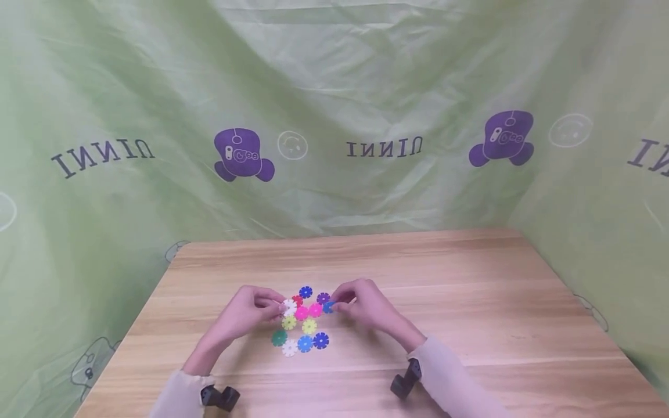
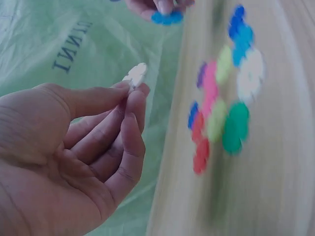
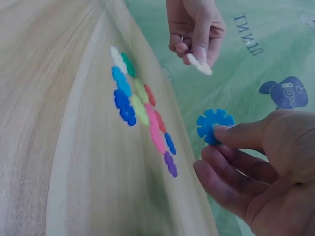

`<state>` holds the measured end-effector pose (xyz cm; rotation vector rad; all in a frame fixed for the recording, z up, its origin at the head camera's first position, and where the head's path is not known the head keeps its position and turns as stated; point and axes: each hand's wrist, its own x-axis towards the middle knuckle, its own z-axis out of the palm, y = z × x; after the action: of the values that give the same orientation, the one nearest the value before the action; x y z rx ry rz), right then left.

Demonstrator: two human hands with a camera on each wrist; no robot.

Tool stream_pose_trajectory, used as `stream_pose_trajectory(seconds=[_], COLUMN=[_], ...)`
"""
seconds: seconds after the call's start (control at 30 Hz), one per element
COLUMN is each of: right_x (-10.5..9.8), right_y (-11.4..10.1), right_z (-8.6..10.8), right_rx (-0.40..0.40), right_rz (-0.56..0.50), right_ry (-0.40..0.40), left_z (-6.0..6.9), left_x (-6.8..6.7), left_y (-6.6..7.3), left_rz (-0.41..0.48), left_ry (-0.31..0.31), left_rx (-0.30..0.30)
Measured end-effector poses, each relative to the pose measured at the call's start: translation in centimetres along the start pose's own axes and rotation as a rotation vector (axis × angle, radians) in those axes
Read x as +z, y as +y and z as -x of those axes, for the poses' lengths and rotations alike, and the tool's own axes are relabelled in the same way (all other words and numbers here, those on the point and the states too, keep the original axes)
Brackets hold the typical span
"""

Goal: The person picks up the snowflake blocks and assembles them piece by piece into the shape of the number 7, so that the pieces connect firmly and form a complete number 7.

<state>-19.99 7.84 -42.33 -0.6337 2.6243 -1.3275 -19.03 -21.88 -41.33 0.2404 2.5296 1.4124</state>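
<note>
Pinching, grips nearly closed: left hand [image 2: 74,162] on a white disc [image 2: 137,74], right hand [image 3: 278,172] on a blue disc [image 3: 209,123]

Purple lettering [image 1: 385,147] that appears to read "UINNI" stands upside down on the green curtain [image 1: 334,197] beyond and above the grip of the right hand [image 1: 364,304], again up and left of the left hand [image 1: 248,312], and, cut off at the frame's edge, far right of both.
</note>
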Motion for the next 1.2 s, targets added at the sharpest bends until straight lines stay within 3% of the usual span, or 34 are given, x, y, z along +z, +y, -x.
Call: stream_pose_trajectory(seconds=[0.27,0.57,0.8,1.2], right_x=[-0.9,-1.9,-1.7,-2.1], right_y=[-0.4,0.0,0.1,0.6], right_z=[0.4,1.1,1.2,1.7], right_rx=[-0.005,0.015,-0.003,-0.016], right_rz=[-0.091,-0.159,-0.206,-0.179], right_ry=[0.125,0.173,0.212,0.229], left_z=[-0.9,-2.1,-2.8,-3.5], left_x=[2.3,4.9,5.7,7.1], left_y=[1.4,2.4,3.0,3.6], left_rz=[0.166,0.416,0.47,0.533], left_ry=[0.021,-0.066,-0.08,-0.098], left_rx=[-0.046,-0.041,-0.052,-0.086])
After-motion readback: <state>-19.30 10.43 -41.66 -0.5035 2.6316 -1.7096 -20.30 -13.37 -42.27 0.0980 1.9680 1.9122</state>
